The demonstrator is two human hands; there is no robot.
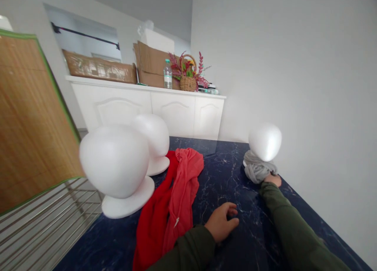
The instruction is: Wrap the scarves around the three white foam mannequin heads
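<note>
1. Resting on the dark marble table (224, 176), the left hand (221, 223) lies knuckles up with its fingers loosely curled and nothing between them; it seems to be idle there, perhaps steadying the body while the other arm stretches out.
2. Reaching well ahead, the right hand (272, 179) touches the grey cloth (257, 169) bunched round the foot of a small white foam head (265, 141). Only the back of the hand shows, so I cannot tell whether the fingers pinch the cloth or merely press on it.
3. That foam head stands upright just beyond the right hand, close to the white wall (309, 86); the cloth wraps its neck like a scarf, which would explain why the hand goes in low, at the base.
4. A red cloth (173, 200) lies in a loose heap just left of the left hand, its near end beside the green sleeve (191, 249), touched by neither hand.
5. Farther left stand two larger foam heads (118, 165), bare, one behind the other, the red cloth touching their bases.
6. Beyond the table, a white cabinet (147, 106) carries boxes, a bottle (167, 74) and a flower basket (188, 76).
</note>
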